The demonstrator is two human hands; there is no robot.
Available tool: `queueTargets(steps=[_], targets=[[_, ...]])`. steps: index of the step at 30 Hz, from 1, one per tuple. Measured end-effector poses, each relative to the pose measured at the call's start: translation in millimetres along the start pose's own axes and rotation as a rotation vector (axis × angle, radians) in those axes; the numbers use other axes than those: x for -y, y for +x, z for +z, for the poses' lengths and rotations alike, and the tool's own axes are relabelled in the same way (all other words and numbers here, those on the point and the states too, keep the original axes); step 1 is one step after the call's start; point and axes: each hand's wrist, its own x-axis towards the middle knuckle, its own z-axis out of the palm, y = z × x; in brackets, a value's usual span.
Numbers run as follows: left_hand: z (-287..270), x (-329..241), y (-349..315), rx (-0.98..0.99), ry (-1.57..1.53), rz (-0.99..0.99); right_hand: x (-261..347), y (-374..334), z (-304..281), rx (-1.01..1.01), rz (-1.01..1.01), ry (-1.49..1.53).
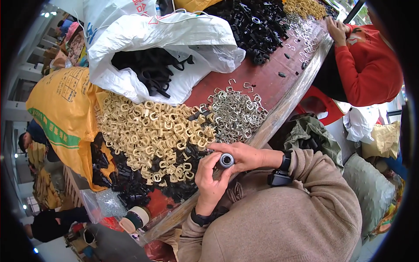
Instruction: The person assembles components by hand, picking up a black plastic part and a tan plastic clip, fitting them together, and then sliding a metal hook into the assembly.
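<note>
Both my hands come together at the table's near edge around a short black cylindrical part (226, 161) with a pale ring and a dark hole on its end. My left hand (207, 181) is closed, its fingers against the near-left side of the part. From the right, my right hand (246, 157) grips it too, one finger stretched out past it to the left. Just beyond my fingers lies a heap of beige plastic buckles (148, 131). Silver metal hooks (235, 113) are piled right of it, and black plastic pieces (131, 183) spread on the near left.
A white woven sack (209, 35) with black straps (146, 72) lies open at the back. A yellow sack (61, 100) stands left. More black parts (251, 26) are heaped far back. Tape rolls (139, 216) sit near left. A person in red (369, 61) works at the far right.
</note>
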Motion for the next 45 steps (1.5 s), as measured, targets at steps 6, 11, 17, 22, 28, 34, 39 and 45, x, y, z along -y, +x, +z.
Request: queueTargets(steps=[6,11,17,22,28,34,39,45], targets=[[2,0,-2,-0.007,-0.025,-0.114,-3,1,2,0.045,0.028,0.015],[2,-2,1,0.013,0.047,-0.133,-7,2,2,0.08,0.068,0.043],[5,2,3,0.026,0.003,-0.161,-9,6,3,0.025,0.029,0.072],[9,6,4,0.024,-0.061,-0.196,-9,7,2,0.007,0.029,0.074],[13,7,5,-0.053,-0.137,-0.236,-11,7,1,0.008,0.06,0.077],[15,9,3,-0.061,-0.211,-0.277,-13,7,2,0.013,0.08,0.065],[16,10,3,-0.052,-0.247,-0.303,-10,9,-2,0.114,0.189,0.072],[16,11,3,-0.052,-0.284,-0.314,-7,10,-2,0.022,0.112,0.083]])
